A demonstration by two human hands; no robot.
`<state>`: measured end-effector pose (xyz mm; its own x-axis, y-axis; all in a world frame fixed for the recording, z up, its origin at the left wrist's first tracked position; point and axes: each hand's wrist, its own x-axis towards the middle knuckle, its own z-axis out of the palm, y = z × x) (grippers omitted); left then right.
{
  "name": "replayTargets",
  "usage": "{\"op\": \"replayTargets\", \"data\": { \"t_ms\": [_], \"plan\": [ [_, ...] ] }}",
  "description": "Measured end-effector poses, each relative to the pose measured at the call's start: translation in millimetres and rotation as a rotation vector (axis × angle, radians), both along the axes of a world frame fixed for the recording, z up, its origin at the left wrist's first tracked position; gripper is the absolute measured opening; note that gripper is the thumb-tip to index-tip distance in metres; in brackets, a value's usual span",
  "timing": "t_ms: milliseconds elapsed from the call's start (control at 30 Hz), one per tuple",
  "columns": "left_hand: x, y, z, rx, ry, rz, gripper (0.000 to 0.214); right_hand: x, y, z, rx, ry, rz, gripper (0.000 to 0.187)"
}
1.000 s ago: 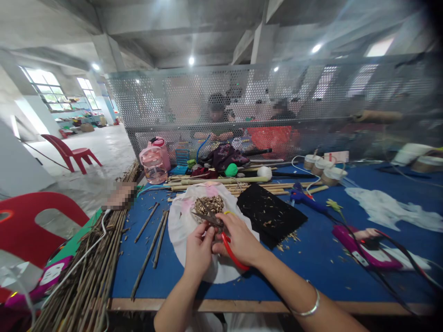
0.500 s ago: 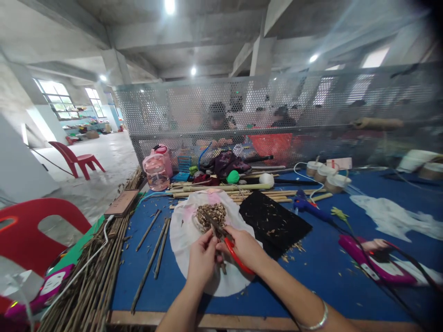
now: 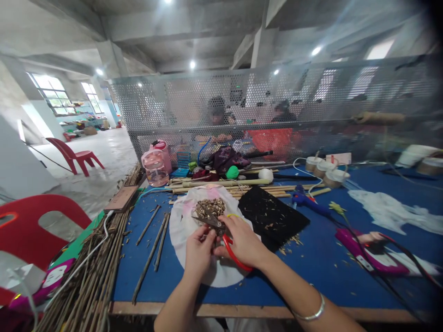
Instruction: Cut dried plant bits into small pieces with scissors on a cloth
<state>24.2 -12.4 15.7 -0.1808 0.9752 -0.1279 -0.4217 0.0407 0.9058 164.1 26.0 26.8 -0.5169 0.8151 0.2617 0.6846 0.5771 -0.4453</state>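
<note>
My right hand [image 3: 244, 242] grips red-handled scissors [image 3: 235, 257], whose dark blades are spread over the near edge of a pile of small cut twig pieces [image 3: 212, 206]. Close beside it, my left hand [image 3: 200, 251] pinches a short piece of twig near the blades; most of that twig is hidden by the fingers. Both hands are above a round white cloth [image 3: 180, 235] under the pile. Several longer twigs [image 3: 152, 258] lie on the blue table to the left of the cloth.
A black cloth [image 3: 270, 216] with scattered chips lies right of the pile, near a blue glue gun [image 3: 309, 203]. Bamboo sticks [image 3: 224, 183], a pink bottle [image 3: 155, 168] and yarn balls are behind. A twig bundle [image 3: 93, 263] runs along the left edge.
The scissor blades, closer together before, are now spread wide. The twig end that showed below my hands is no longer visible. The view has shifted slightly.
</note>
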Motion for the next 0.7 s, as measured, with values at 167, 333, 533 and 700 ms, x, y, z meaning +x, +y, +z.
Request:
{"op": "replayTargets", "data": {
  "t_ms": [167, 333, 533, 700],
  "plan": [
    [1, -3, 4.8, 0.034, 0.040, -0.011, 0.040, -3, -2, -0.5, 0.011, 0.011, -0.012, 0.076],
    [1, -2, 4.1, -0.008, 0.014, -0.007, 0.049, -2, -3, 0.1, -0.076, 0.011, -0.006, 0.056],
    [-2, 1, -5.5, -0.081, 0.054, 0.001, 0.063, 0, -4, 0.8, -0.143, -0.030, -0.043, 0.046],
    [-4, 1, -6.5, -0.062, 0.098, -0.005, 0.067, 2, -1, 0.3, -0.198, -0.004, -0.045, 0.041]
  ]
}}
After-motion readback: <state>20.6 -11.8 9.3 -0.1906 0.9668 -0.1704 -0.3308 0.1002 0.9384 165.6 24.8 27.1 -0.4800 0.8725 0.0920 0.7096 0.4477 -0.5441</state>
